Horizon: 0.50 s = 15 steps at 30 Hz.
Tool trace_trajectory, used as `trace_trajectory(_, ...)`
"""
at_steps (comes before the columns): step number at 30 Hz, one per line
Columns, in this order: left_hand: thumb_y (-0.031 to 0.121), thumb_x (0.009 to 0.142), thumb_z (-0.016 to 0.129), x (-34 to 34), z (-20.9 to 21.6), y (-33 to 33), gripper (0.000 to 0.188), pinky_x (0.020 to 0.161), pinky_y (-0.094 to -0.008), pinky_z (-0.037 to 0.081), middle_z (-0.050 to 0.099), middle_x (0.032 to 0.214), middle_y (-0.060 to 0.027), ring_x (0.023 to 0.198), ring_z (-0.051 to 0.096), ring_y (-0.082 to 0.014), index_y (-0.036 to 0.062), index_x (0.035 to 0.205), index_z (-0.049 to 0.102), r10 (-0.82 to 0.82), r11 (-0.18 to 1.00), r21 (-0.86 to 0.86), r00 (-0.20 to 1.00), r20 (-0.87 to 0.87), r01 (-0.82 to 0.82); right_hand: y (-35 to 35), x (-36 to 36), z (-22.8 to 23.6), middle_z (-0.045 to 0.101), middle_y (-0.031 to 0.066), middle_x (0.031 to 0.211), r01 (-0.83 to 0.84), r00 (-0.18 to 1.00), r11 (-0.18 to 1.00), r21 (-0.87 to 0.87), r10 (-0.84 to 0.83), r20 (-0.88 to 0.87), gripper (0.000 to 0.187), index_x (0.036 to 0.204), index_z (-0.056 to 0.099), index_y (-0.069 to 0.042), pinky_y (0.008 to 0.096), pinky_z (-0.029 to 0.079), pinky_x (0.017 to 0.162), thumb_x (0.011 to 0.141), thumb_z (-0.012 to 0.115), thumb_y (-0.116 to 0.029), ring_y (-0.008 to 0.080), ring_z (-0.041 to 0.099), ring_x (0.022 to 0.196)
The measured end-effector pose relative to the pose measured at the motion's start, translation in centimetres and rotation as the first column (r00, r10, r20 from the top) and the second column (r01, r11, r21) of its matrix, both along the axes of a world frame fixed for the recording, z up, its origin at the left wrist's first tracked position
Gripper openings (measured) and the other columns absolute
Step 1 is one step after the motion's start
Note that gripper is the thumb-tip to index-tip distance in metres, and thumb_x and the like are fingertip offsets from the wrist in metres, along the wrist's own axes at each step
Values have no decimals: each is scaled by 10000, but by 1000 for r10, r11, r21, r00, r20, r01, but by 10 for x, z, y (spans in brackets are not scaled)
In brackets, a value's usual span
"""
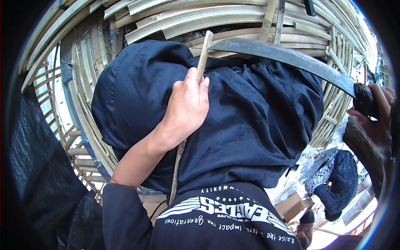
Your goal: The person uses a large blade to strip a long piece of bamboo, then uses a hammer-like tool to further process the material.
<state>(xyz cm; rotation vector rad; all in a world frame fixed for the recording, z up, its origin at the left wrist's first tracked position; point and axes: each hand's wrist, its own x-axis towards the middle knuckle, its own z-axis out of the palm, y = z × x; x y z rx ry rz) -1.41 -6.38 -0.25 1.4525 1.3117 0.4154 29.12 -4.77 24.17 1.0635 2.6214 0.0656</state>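
My left hand (187, 106) is closed around a thin wooden stick (203, 56), which stands up from the fist above my lap. The stick's lower end (177, 171) runs back toward my shirt. At the right edge my right hand (377, 102), partly in shadow and cut off by the rim, grips a machete by the dark wrapped part of its handle. Its long, slightly curved blade (283, 60) reaches left across my knees, with the tip end against or just beside the stick above my left hand. A curved brown wooden piece (363, 152), apparently the handle's end, hangs below that hand.
Dark cloth (250, 121) covers my legs. Split bamboo slats (200, 18) form the platform in front and around me. Black plastic sheeting (46, 179) lies at left. Another person (337, 183) in dark clothes is at lower right, near a cardboard box (291, 206).
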Motion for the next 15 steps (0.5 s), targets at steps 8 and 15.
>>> trace_trajectory(8, 119, 1007, 531, 0, -3, -3, 177, 536, -418, 424, 559, 639, -229, 530, 575, -352, -35, 924, 502, -3, 999, 47, 1000, -14, 4, 7, -34, 20, 471, -55, 472, 704, 283, 1, -710, -918, 279, 482, 594, 589, -100, 259, 203, 377, 936, 715, -416, 28, 322, 379)
trace_trajectory(15, 127, 1009, 527, 3, -6, -3, 194, 552, -434, 433, 569, 649, -241, 579, 607, -403, -43, 919, 500, -17, 999, 40, 1000, -12, 17, -6, -36, 17, 500, -46, 491, 246, 968, 961, -126, -237, 82, 477, 668, 558, -116, 233, 345, 370, 874, 742, -505, 61, 416, 352)
